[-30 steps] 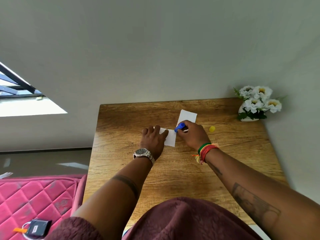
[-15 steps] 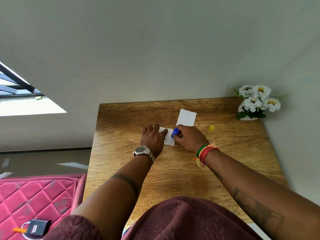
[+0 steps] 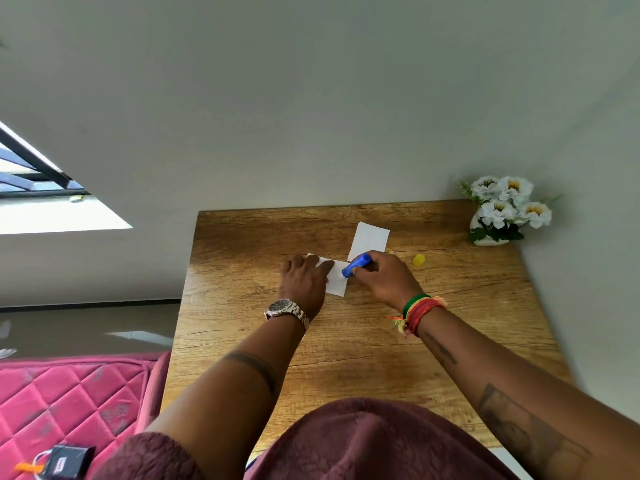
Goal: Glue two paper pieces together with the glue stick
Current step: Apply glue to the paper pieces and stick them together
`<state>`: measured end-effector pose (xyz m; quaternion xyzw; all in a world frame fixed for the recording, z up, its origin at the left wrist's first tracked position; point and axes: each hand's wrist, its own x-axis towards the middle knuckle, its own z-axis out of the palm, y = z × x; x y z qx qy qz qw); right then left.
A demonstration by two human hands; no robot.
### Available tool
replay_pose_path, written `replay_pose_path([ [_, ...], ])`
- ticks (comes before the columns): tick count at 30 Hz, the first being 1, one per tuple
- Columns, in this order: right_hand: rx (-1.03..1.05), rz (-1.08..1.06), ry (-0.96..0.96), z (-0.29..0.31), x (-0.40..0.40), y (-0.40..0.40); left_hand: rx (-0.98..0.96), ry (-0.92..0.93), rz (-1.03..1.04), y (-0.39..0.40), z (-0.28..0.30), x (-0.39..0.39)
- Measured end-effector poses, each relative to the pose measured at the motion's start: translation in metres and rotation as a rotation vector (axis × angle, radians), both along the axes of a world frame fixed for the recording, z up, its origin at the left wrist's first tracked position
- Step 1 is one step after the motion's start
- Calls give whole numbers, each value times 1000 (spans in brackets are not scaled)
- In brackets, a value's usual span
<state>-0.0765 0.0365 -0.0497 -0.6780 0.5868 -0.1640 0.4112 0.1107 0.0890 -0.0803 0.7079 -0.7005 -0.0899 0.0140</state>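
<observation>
Rubbing the blue glue stick point(image 3: 356, 266) over the near paper piece point(image 3: 336, 281), right hand point(image 3: 386, 278) clenched around it, tip now back at the paper's right edge after going left. Pressing the paper flat at mid table point(image 3: 242, 271) with open left hand point(image 3: 304, 282). Second paper piece point(image 3: 369, 240) waiting toward the far edge; glue probably nearly spread.

This looks like a room in a home, most likely a bedroom or a small living space. A small wooden table point(image 3: 346, 348) with a printed grain top stands pushed into the corner of plain pale walls point(image 3: 311, 98). A white vase of white flowers point(image 3: 502, 209) sits at its far right corner as decoration. To the left, a pink quilted mattress point(image 3: 65, 400) lies low beside the table, with a small dark pouch point(image 3: 67, 460) on it. The floor point(image 3: 86, 327) is glossy and tiled, and a barred window point(image 3: 34, 174) lets in daylight.
</observation>
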Motion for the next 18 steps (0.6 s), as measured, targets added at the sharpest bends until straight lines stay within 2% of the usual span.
replay_pose_path([
  [4, 62, -76, -108, -1, -4, -4, -34, 57, -45, 2, -1, -1],
  [8, 68, -102, -136, -8, -3, -6, -112, 90, -122, 6, -2, 4],
  [11, 76, -100, -133, -11, 5, -6, -202, 187, 59, 10, 0, 10],
  [13, 84, -86, -140, -12, 12, -6, -187, 237, 185, 12, -2, 18],
  [18, 98, -55, -143, -12, 28, -7, -83, 284, 149, 10, -5, 28],
])
